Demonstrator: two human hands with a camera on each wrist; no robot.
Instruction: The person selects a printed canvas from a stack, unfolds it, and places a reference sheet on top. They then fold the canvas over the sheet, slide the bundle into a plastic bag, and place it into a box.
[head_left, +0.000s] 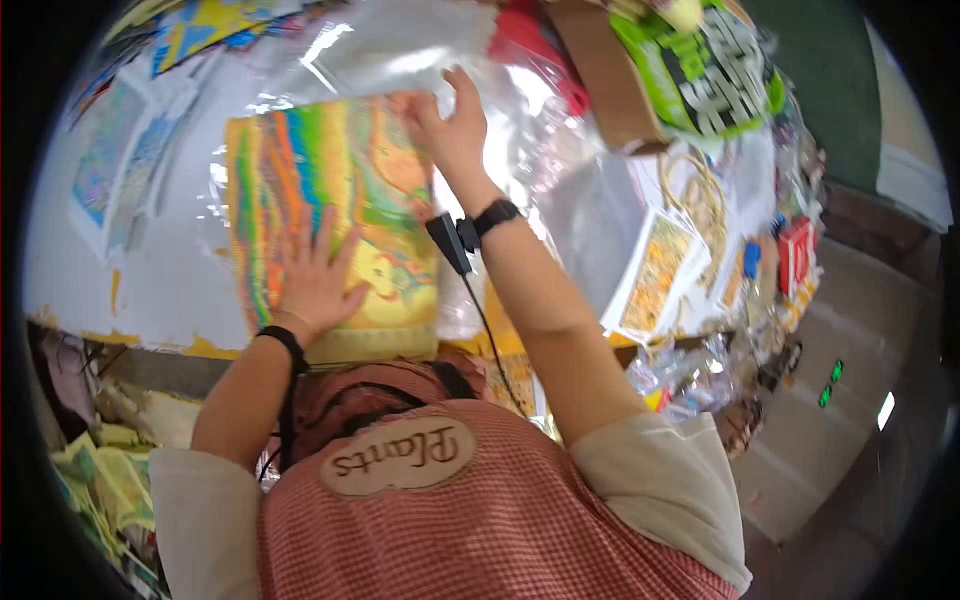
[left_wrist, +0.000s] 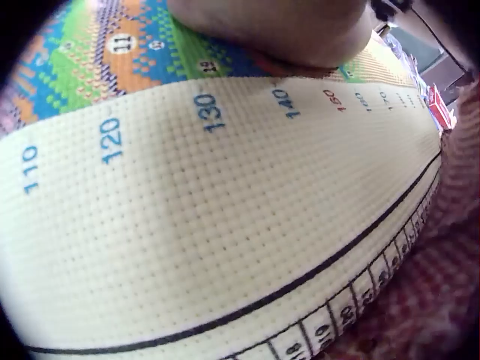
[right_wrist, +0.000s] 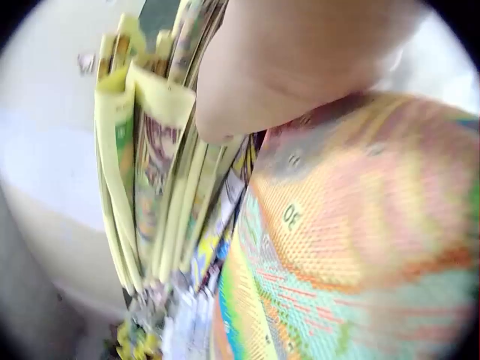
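Observation:
A printed cross-stitch fabric point(head_left: 345, 200) with bright orange, green, blue and yellow bands lies folded on the table before me. My left hand point(head_left: 318, 275) presses flat on its lower left part, fingers spread. In the left wrist view the pale fabric border point(left_wrist: 187, 225) carries blue numbers and a black ruled scale along its edge. At the far right corner of the fabric is my right hand point(head_left: 458, 135), its thumb at the fabric's edge and a finger apart from it, pointing away. The right wrist view shows the printed surface point(right_wrist: 337, 225) close below that hand, whose fingertips are hidden.
Clear plastic point(head_left: 400, 50) spreads behind the fabric. To the right stand a cardboard box point(head_left: 610, 75), a green bag point(head_left: 700, 70), looped cord point(head_left: 705, 190) and a picture card point(head_left: 660, 270). Printed sheets point(head_left: 120, 150) lie at left. Folded yellowish fabrics point(right_wrist: 142, 172) appear in the right wrist view.

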